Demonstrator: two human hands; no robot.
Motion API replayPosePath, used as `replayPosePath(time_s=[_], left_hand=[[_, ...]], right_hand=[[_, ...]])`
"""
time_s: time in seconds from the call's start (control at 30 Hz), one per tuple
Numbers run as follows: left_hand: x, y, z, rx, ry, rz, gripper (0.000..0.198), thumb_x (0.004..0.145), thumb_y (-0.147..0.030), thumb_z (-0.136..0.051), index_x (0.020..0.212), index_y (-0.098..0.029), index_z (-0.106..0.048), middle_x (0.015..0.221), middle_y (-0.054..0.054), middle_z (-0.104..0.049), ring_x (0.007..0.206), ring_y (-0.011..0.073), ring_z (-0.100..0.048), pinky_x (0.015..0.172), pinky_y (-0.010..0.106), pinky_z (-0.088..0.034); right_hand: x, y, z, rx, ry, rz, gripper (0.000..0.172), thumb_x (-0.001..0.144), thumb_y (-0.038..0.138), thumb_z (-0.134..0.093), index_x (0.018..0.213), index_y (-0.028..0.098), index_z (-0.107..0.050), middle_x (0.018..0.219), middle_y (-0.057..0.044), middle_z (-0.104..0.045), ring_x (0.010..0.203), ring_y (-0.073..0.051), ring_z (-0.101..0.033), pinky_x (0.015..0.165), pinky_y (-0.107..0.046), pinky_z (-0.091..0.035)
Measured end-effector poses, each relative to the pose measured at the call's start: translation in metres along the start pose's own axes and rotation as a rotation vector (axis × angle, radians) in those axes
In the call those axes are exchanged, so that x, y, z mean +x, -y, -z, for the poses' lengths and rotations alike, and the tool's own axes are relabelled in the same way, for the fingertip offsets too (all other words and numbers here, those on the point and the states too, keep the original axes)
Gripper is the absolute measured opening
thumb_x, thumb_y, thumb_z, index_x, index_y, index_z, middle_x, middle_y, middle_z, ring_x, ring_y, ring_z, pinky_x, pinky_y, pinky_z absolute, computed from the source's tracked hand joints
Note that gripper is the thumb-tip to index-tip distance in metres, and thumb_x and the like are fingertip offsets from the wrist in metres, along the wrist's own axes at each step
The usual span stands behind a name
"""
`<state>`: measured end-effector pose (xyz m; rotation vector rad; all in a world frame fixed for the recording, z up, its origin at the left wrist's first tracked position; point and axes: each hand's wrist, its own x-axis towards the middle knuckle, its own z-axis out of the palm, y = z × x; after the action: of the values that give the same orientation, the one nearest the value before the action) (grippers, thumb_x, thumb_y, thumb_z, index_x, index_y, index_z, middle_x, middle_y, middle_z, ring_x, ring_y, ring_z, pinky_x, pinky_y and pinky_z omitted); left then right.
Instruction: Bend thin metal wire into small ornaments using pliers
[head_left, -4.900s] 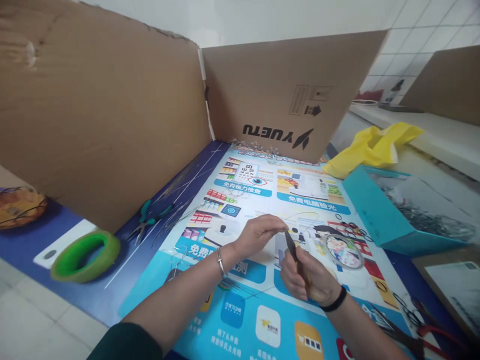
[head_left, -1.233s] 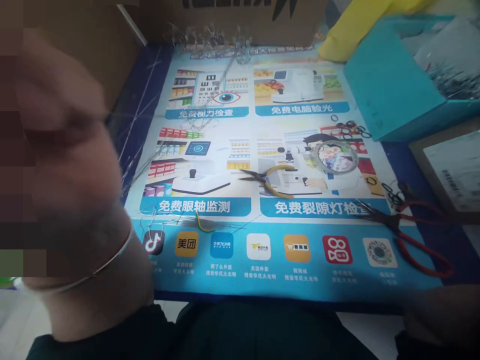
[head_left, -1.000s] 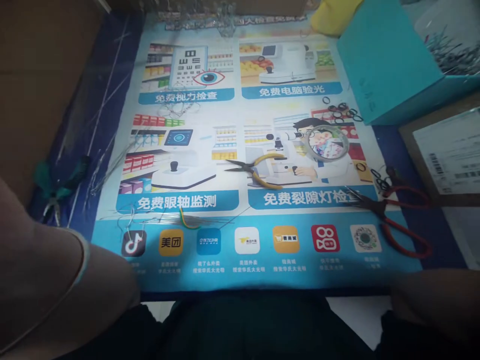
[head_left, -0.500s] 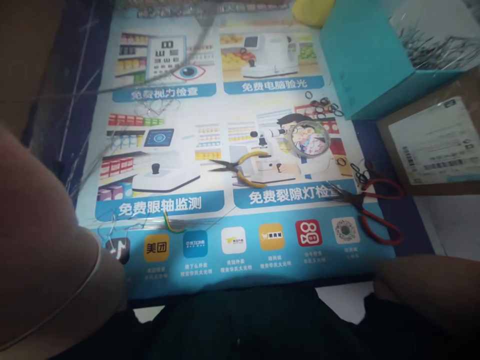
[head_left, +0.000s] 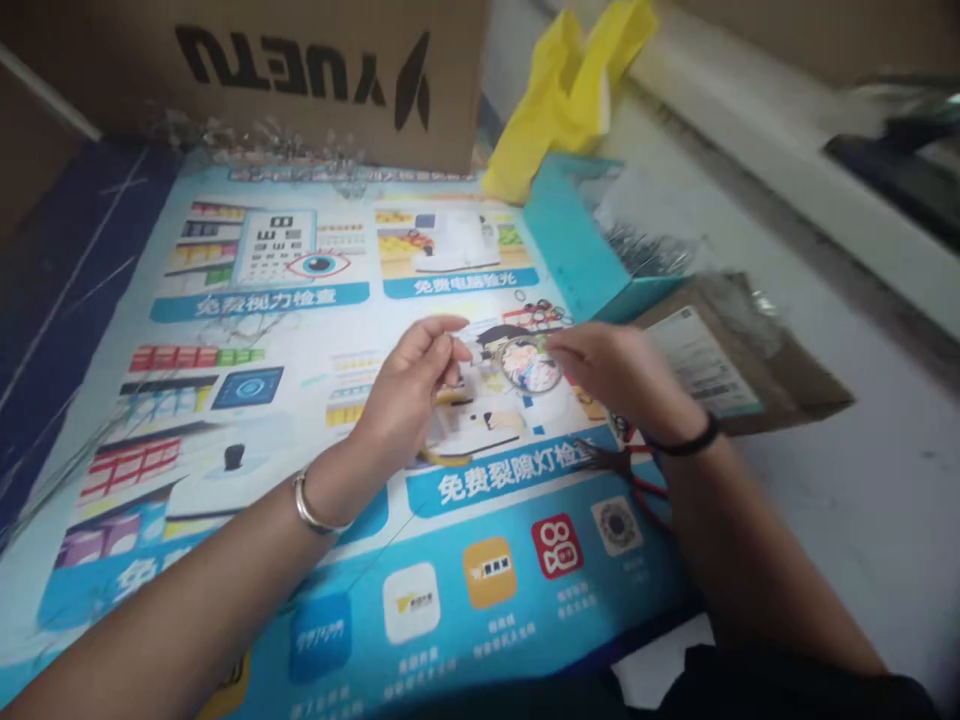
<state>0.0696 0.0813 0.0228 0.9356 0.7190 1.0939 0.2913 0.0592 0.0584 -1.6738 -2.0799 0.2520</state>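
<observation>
My left hand (head_left: pixel 420 385), a silver bangle at its wrist, is raised over the printed mat (head_left: pixel 300 385) with thumb and fingers pinched together. Across from it my right hand (head_left: pixel 619 375), with a black band at the wrist, is also closed, fingertips toward the left. Anything thin between the fingertips is too blurred to make out. A round clear ring (head_left: pixel 556 383) lies on the mat between the hands. Yellow-handled pliers (head_left: pixel 448 459) are partly hidden behind my left hand. Red-handled cutters (head_left: pixel 611 458) lie below my right wrist, partly covered by the forearm.
Small dark rings (head_left: pixel 541 312) lie behind my right hand. A turquoise box (head_left: pixel 574 250) holds tangled thin wire-like pieces, beside a labelled cardboard packet (head_left: pixel 780 385). A large cardboard box (head_left: pixel 322 100) and a yellow glove-like thing (head_left: pixel 559 110) stand at the back. Loose clear strands (head_left: pixel 255 325) lie at left.
Both hands have come up over the mat, fingers pinched; before, only parts of the arms showed at the edges. The view has tilted up and shifted, showing the back boxes.
</observation>
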Motion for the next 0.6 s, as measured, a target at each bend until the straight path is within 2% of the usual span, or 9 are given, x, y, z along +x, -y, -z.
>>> replayPosePath(time_s=[0.03,0.1,0.27,0.6], left_hand=[[0.004,0.007,0.002,0.053,0.002,0.001,0.015,0.086,-0.024,-0.053,0.098,-0.023,-0.061,0.077,-0.001,-0.057,0.062,0.008,-0.049,0.063,0.019,-0.043],[0.007,0.017,0.006,0.179,0.002,-0.004,0.017,0.087,-0.029,-0.051,0.101,-0.024,-0.06,0.081,0.0,-0.06,0.073,0.0112,-0.052,0.071,0.022,-0.043],[0.003,0.018,0.01,0.397,0.029,0.028,0.023,0.087,-0.036,-0.05,0.105,-0.026,-0.06,0.087,0.002,-0.065,0.087,0.0161,-0.056,0.081,0.028,-0.041],[-0.003,0.022,0.01,0.436,-0.056,0.008,0.023,0.086,-0.037,-0.051,0.105,-0.025,-0.058,0.088,0.001,-0.066,0.074,0.0126,-0.058,0.072,0.025,-0.047]], right_hand=[[0.004,-0.005,-0.006,-0.168,0.128,0.059,0.02,0.084,0.021,-0.054,0.066,0.018,-0.064,0.071,-0.002,-0.065,0.066,-0.014,-0.056,0.062,-0.024,-0.035],[0.01,-0.014,-0.02,-0.312,0.216,0.079,0.025,0.087,0.018,-0.047,0.068,0.017,-0.062,0.074,-0.005,-0.065,0.07,-0.015,-0.055,0.063,-0.024,-0.034],[0.009,-0.026,-0.036,-0.359,0.196,0.129,0.023,0.088,0.017,-0.046,0.07,0.016,-0.061,0.074,-0.005,-0.061,0.075,-0.014,-0.053,0.066,-0.024,-0.033],[0.004,-0.02,-0.034,-0.343,0.206,0.254,0.022,0.088,0.015,-0.047,0.074,0.016,-0.062,0.075,-0.005,-0.06,0.077,-0.015,-0.051,0.072,-0.026,-0.034]])
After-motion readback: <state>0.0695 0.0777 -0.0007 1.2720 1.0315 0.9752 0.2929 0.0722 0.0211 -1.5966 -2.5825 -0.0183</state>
